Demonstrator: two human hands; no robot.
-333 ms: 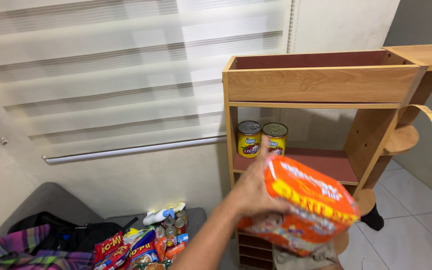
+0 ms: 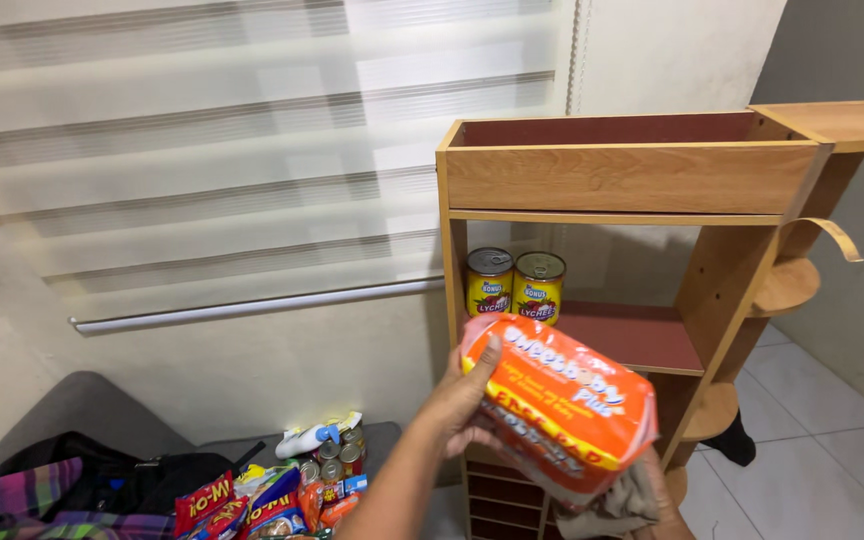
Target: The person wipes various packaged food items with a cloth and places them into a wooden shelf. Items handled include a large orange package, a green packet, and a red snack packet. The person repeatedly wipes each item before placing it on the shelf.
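Observation:
My left hand [image 2: 460, 402] grips the left end of an orange and yellow plastic pack [image 2: 562, 405], thumb on top, and holds it tilted in front of the wooden shelf unit [image 2: 622, 180]. Two yellow-labelled cans [image 2: 515, 286] stand side by side at the left of the shelf's red middle board, just above and behind the pack. Only a sliver of my right hand [image 2: 666, 502] shows under the pack's lower right end, beside a grey-brown cloth-like thing [image 2: 607, 505]. Its fingers are hidden.
Low at the left lies a heap of red snack packets [image 2: 214, 500], small cans [image 2: 337, 460] and a white bottle [image 2: 312, 436] next to a black bag [image 2: 142, 480]. A window blind [image 2: 252, 150] covers the wall. White floor tiles [image 2: 812, 440] lie to the right.
The orange pack and my left hand have shifted a little to the left, closer under the two cans. The shelf and cans have not moved.

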